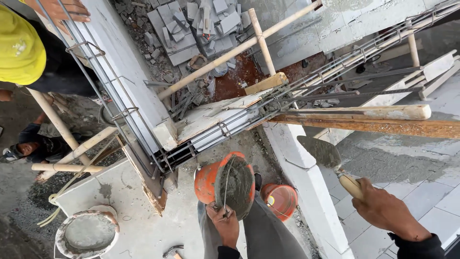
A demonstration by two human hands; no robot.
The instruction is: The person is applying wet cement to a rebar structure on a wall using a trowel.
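Closest to me, down at the bottom of the view, my left hand [224, 224] grips the thin wire handle of an orange bucket [229, 182], fingers curled tight around the wire so the pail hangs just above my grey trouser legs and stays within reach of the other hand. It is tipped toward me, which shows its mouth: it looks filled nearly to the rim with wet grey mortar, dark and lumpy, and the orange plastic is smeared with dried grey splashes. My right hand [383, 208] is wrapped firmly round the pale wooden handle of a trowel [320, 152], holding it up and out to the right; the blade points up and left, coated in a grey film, near the white block wall [297, 163] that runs diagonally beneath it. I judge the blade is held level like this so nothing slides off, though I cannot tell whether it carries a fresh load. A second orange bucket [280, 200] sits lower, just beside my leg, and a broader grey-crusted tub [87, 234] lies well apart at lower left. Above the bucket, rebar cages [215, 136] meet at a corner inside wooden formwork, propped by bamboo poles [239, 48]. A rusty steel bar [383, 127] crosses on the right. At upper left another person in a yellow shirt [19, 48] rests a hand on the rebar, and a further person crouches far below.
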